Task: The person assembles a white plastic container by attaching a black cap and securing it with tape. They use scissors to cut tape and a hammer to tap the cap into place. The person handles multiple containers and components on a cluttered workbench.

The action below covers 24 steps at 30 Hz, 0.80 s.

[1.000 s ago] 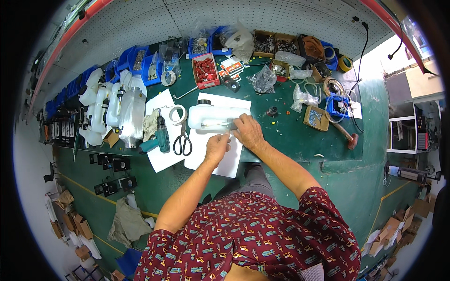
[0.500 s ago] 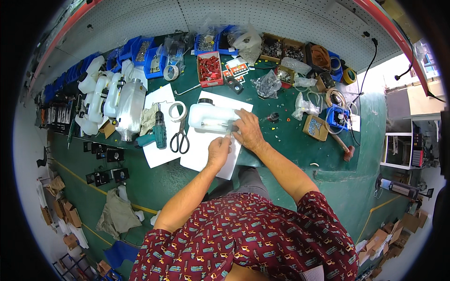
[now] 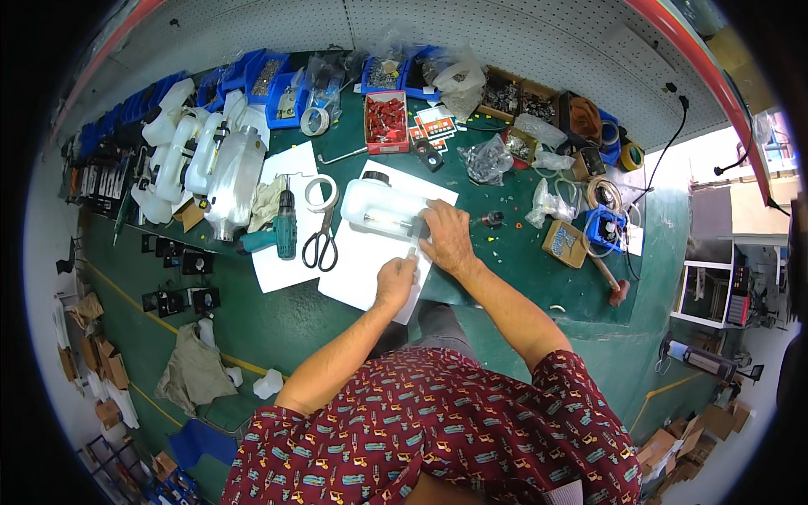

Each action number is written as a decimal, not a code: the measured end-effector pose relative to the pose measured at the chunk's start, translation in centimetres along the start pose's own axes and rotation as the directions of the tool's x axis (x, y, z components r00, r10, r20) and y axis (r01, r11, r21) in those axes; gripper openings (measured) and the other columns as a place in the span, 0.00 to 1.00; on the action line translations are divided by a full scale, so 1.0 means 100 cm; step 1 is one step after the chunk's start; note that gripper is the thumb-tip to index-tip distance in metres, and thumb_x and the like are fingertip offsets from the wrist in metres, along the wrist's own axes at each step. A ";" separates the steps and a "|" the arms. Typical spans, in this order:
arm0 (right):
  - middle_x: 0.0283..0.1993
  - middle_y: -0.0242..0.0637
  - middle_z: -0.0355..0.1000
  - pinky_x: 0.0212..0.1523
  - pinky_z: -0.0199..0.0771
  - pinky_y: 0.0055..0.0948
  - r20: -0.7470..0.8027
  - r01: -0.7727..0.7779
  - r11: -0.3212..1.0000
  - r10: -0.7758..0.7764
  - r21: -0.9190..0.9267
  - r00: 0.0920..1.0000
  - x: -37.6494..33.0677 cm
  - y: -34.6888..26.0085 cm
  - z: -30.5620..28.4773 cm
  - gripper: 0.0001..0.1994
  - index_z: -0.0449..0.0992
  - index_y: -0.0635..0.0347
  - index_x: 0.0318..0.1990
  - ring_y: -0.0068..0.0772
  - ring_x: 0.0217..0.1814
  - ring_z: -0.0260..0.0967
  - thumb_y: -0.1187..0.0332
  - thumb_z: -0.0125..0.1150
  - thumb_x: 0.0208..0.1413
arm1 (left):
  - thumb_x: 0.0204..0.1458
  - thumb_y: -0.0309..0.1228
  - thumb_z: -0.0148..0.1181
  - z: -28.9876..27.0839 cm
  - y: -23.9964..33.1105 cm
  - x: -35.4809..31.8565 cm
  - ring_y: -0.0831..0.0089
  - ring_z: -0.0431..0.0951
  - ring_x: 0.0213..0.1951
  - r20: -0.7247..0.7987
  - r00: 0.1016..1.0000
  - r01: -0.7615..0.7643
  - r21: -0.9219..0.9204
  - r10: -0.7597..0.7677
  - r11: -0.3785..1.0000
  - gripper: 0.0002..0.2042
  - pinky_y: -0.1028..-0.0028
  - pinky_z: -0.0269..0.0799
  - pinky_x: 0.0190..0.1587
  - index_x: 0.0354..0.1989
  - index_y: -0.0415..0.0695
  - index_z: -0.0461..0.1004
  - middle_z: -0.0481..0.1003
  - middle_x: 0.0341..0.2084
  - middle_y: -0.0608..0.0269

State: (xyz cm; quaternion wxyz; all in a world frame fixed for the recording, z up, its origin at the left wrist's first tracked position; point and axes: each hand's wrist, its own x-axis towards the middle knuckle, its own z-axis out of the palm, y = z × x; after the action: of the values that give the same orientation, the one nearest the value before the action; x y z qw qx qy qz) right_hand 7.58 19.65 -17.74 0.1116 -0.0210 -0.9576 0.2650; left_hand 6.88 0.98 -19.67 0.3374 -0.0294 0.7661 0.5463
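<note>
While the head view shows the right hand's grip (image 3: 449, 238) part-open against the right end of a translucent black-capped plastic tank (image 3: 379, 209), apparently steadying it on white paper (image 3: 358, 273) over the green desk (image 3: 513, 290), the left hand's grip (image 3: 396, 282) curls nearby, its hold impossible to tell.

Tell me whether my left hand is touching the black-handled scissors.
Apart. The head view shows a plain gap: a strip of white paper lies between the left hand and the scissors.
</note>
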 end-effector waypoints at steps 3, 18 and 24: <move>0.70 0.44 0.64 0.65 0.58 0.56 0.035 0.099 0.987 -0.096 -0.128 0.995 -0.002 0.000 0.000 0.28 0.75 0.46 0.57 0.55 0.74 0.58 0.66 0.76 0.45 | 0.66 0.45 0.57 -0.001 0.001 -0.003 0.74 0.75 0.25 -0.013 1.000 -0.012 -0.027 0.012 1.000 0.22 0.71 0.71 0.32 0.32 0.36 0.79 0.77 0.20 0.61; 0.68 0.43 0.64 0.64 0.59 0.60 0.102 0.129 0.978 -0.113 -0.165 0.988 0.009 -0.003 0.001 0.24 0.78 0.44 0.53 0.55 0.71 0.58 0.68 0.72 0.44 | 0.65 0.45 0.58 -0.009 0.016 -0.007 0.72 0.75 0.25 -0.005 1.000 -0.020 0.036 0.020 0.999 0.21 0.69 0.71 0.34 0.29 0.36 0.78 0.77 0.19 0.61; 0.68 0.47 0.63 0.68 0.60 0.58 0.116 0.137 0.984 -0.124 -0.111 0.985 0.013 0.000 -0.002 0.26 0.76 0.47 0.54 0.56 0.70 0.60 0.68 0.72 0.42 | 0.65 0.46 0.58 -0.006 0.009 -0.005 0.71 0.75 0.25 -0.040 0.999 -0.027 0.040 0.028 0.999 0.22 0.67 0.72 0.34 0.28 0.37 0.78 0.77 0.19 0.60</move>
State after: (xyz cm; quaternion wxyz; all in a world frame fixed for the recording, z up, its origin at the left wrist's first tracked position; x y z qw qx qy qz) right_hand 6.31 19.91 -17.33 0.0750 0.0498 -0.9755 0.2006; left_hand 6.65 0.65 -18.56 0.3146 -0.0234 0.7838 0.5349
